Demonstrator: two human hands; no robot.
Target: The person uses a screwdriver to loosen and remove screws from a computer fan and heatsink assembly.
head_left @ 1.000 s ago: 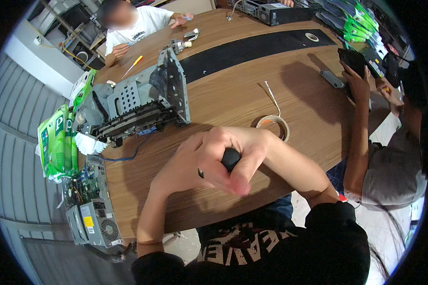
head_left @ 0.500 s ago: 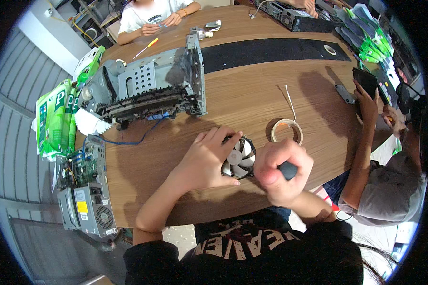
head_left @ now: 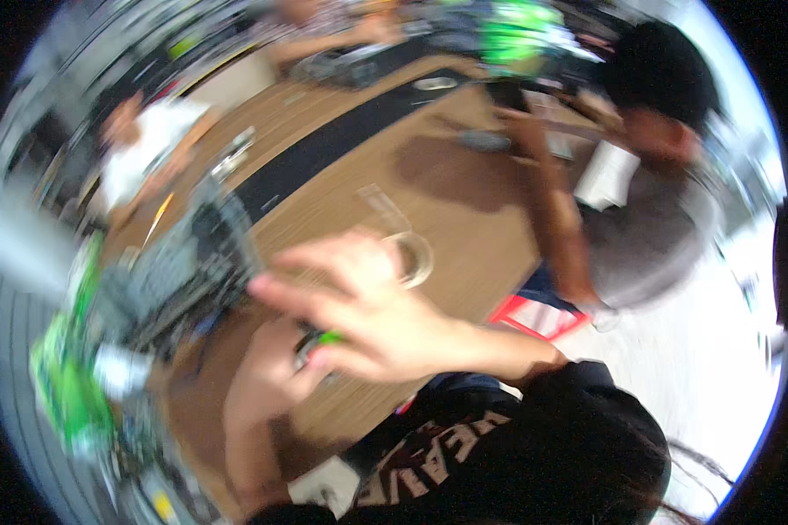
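Head view is badly smeared, so fine detail is lost; the wooden table (head_left: 464, 219) runs from lower left to upper right and serves as the landmark. At the table's near edge the right hand (head_left: 368, 319) is spread wide, fingers (head_left: 302, 297) fanned out toward the left, with a small green-tipped thing (head_left: 328, 337) at its underside; whether the hand grips that thing, I cannot tell. Just below and left of it, also at the near edge, the left hand (head_left: 267, 385) lies partly under the right one against a small dark object (head_left: 308, 346); its fingers are hidden and blurred, so its grip cannot be told. On the table just beyond the right hand sits a tape roll (head_left: 411, 258), partly covered by the fingertips. Toward the table's left end stands a grey metal case (head_left: 184, 271); off that end green packets (head_left: 66, 394) lie in a heap. A black mat (head_left: 324, 149) runs along the middle of the table. On the table's right side a person in a grey shirt (head_left: 648, 236) stretches an arm onto the wood; at the far left side sits a person in white (head_left: 144, 157).
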